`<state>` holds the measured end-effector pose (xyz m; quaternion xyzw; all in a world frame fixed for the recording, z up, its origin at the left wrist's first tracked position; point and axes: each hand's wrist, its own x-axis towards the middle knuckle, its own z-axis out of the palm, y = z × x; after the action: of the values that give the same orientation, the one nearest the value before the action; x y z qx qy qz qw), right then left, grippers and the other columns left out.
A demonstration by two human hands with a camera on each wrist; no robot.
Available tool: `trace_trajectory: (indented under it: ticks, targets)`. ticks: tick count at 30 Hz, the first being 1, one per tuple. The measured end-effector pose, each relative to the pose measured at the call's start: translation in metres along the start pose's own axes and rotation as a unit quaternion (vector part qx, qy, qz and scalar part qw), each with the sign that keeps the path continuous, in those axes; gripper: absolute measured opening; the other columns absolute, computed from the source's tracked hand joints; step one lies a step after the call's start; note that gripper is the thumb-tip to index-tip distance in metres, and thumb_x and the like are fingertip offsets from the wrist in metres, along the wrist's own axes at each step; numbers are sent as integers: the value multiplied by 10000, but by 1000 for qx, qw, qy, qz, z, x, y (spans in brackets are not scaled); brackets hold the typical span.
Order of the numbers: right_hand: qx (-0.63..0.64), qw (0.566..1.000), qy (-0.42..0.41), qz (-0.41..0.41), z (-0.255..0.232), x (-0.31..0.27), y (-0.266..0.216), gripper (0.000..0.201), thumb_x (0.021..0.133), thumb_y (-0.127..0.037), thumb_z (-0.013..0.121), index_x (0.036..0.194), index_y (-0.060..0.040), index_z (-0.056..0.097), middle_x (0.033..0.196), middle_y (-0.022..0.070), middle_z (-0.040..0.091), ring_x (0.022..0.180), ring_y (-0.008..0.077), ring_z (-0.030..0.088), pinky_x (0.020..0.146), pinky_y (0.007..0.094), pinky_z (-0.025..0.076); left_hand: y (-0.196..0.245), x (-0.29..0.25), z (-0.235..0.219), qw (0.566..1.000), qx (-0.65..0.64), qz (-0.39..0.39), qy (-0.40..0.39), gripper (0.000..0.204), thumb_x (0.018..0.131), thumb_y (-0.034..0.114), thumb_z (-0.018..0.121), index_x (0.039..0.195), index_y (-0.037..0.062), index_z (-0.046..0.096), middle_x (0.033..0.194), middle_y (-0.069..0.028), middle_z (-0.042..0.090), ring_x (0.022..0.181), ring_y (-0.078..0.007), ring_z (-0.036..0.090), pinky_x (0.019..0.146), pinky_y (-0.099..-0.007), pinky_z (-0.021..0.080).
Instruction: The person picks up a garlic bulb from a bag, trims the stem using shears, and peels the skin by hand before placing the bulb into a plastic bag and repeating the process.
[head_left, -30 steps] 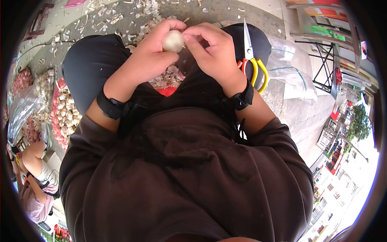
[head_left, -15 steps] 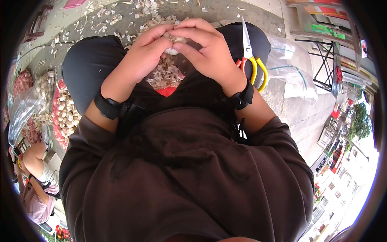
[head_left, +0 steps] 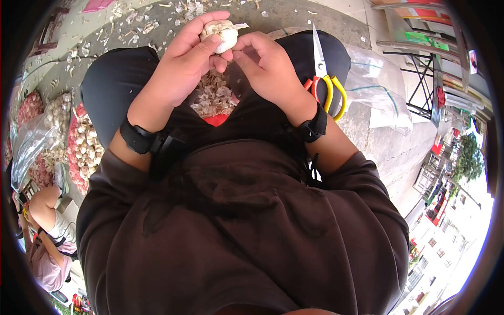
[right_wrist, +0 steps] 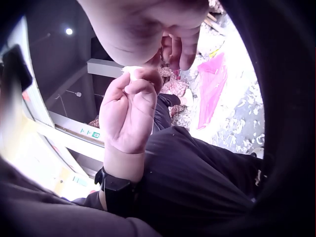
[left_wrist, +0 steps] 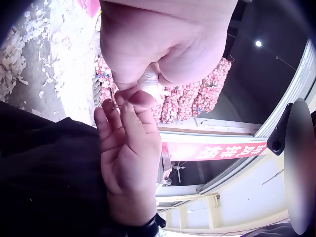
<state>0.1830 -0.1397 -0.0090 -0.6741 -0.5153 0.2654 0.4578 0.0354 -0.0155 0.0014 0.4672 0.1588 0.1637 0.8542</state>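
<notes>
My left hand [head_left: 184,60] grips a whitish garlic bulb [head_left: 223,37], with the thumb across its near side and fingers round the far side. A papery stem end sticks out to the right. My right hand [head_left: 270,63] is close beside the bulb, its fingers loosely bent and its thumb near the left fingertips. In the left wrist view, part of the garlic bulb [left_wrist: 149,81] shows between the left fingers, and the right hand [left_wrist: 132,153] is just below. The right wrist view shows the bulb's pale tip [right_wrist: 132,71] above the left hand [right_wrist: 127,113].
Scissors [head_left: 319,55] with red and yellow handles lie on the right thigh. Loose garlic skins [head_left: 212,100] are heaped between the legs over something red. Garlic bulbs [head_left: 86,147] fill net sacks at left, near a seated person [head_left: 50,241]. Clear plastic [head_left: 378,89] lies at right.
Both hands closed round the bulb half a second ago, then parted slightly. The left hand now holds it farther forward and turned, its stem end showing; the right hand has drawn off it.
</notes>
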Motion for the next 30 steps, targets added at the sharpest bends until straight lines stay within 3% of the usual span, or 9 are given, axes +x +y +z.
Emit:
trace_trajectory:
  ticks: [3, 6, 10, 15, 18, 20, 23, 28, 30]
  targets:
    - [36, 992, 76, -96, 7, 4, 1, 274, 841, -15, 667, 1100, 4, 583, 1088, 137, 572, 809, 202, 678, 715, 301, 561, 0, 1, 1, 1000, -19, 7, 3, 368, 982, 49, 429, 1343, 60, 497, 1033, -55, 604, 812, -93, 507, 704, -231, 444]
    - [68, 996, 15, -59, 5, 1, -6, 369, 830, -34, 690, 1163, 7, 536, 1152, 148, 527, 851, 199, 675, 718, 304, 568, -1, 2, 0, 999, -2, 12, 42, 403, 936, 15, 415, 1323, 64, 514, 1018, -34, 598, 805, -82, 492, 695, -220, 425]
    - [13, 998, 12, -60, 5, 1, -10, 421, 817, -53, 724, 1186, -8, 526, 1142, 138, 516, 861, 189, 668, 707, 289, 564, -2, 1, -1, 997, 26, -8, 72, 412, 907, -6, 403, 1290, 65, 535, 1026, -24, 603, 822, -75, 498, 691, -216, 421]
    - [8, 986, 53, -159, 8, 5, -12, 490, 792, -94, 779, 1224, -65, 549, 1136, 118, 498, 835, 187, 630, 706, 270, 556, -4, -1, -4, 999, 42, 7, 3, 416, 915, 2, 414, 1314, 64, 514, 1063, -45, 615, 834, -76, 526, 710, -217, 438]
    - [-93, 968, 100, -211, 4, 8, -8, 459, 782, -85, 791, 1200, -97, 603, 1148, 106, 490, 822, 184, 604, 703, 265, 548, -10, 0, 0, 998, 60, 20, 4, 439, 932, 6, 450, 1367, 60, 474, 1112, -67, 616, 884, -100, 569, 777, -241, 477]
    - [-83, 971, 127, -183, 4, 8, -5, 418, 777, -67, 788, 1165, -100, 636, 1143, 99, 497, 812, 184, 604, 697, 269, 542, -11, 1, 1, 999, 27, 20, 9, 480, 950, 0, 482, 1424, 41, 418, 1195, -97, 605, 1028, -153, 614, 926, -298, 508]
    - [-88, 966, 157, -183, 3, 8, -7, 293, 772, -33, 774, 1050, -77, 694, 1076, 73, 551, 804, 184, 619, 689, 277, 536, -9, 1, 5, 999, -39, 15, 20, 476, 958, -6, 476, 1428, 24, 405, 1224, -109, 596, 1103, -181, 612, 986, -328, 507]
    - [-149, 951, 154, -224, -2, 9, -8, 185, 781, -24, 757, 957, -56, 710, 987, 66, 608, 831, 175, 640, 696, 287, 541, -3, -2, 4, 1000, -22, -5, 22, 475, 962, 2, 469, 1432, 21, 412, 1260, -125, 591, 1142, -193, 606, 978, -338, 517]
    - [-110, 966, 143, -186, -1, 8, -5, 174, 788, -22, 751, 953, -52, 703, 986, 75, 614, 810, 174, 651, 680, 289, 542, -3, -2, 3, 1000, -1, -12, 20, 476, 963, 7, 462, 1436, 23, 417, 1266, -127, 594, 1141, -191, 610, 962, -330, 521]
